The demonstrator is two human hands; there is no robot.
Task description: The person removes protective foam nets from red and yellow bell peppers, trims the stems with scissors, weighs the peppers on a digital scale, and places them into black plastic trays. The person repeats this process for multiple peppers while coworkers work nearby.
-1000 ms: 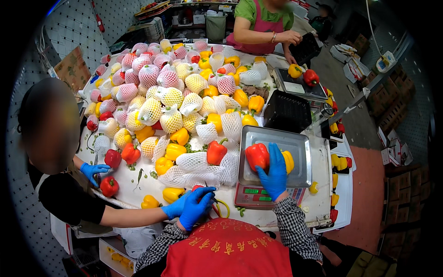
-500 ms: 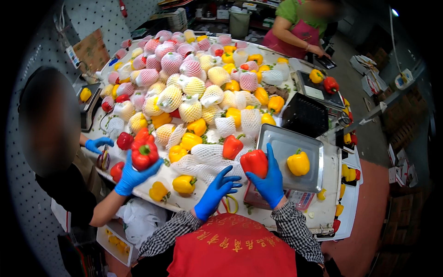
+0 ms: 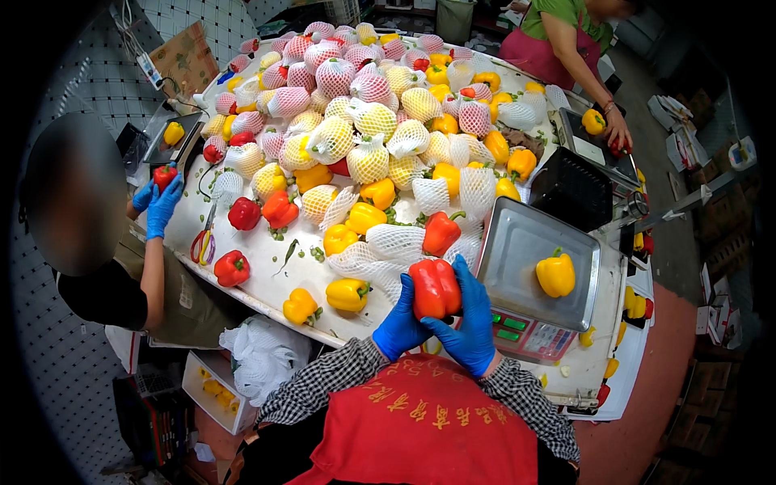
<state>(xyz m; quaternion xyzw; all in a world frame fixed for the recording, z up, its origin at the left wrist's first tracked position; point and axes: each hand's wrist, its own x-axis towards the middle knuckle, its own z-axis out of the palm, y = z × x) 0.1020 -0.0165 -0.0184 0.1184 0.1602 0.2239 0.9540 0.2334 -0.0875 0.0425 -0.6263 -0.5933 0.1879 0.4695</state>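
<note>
A red bell pepper (image 3: 436, 289) is held between my two blue-gloved hands, close above the table's near edge. My left hand (image 3: 402, 325) cups its left side. My right hand (image 3: 469, 320) closes round its right side, with the thumb underneath. Just right of my hands stands a scale with a metal tray (image 3: 517, 242), on which a yellow bell pepper (image 3: 556, 276) lies. Another red pepper (image 3: 442, 233) rests beyond my hands on white foam net sleeves (image 3: 396, 242). To the left lie two yellow peppers, one nearer (image 3: 347, 294) and one farther (image 3: 301, 306).
A large heap of foam-netted peppers (image 3: 356, 121) fills the table's middle. A black crate (image 3: 570, 186) stands behind the tray. At left, a co-worker's gloved hands (image 3: 160, 202) hold a red pepper near scissors (image 3: 202, 242). Another person's bare hand (image 3: 618, 128) reaches over a far scale.
My left hand has joined my right on the red pepper, which has come nearer me. The left co-worker has drawn a red pepper back leftward. The far person's hand has reached onto the scale.
</note>
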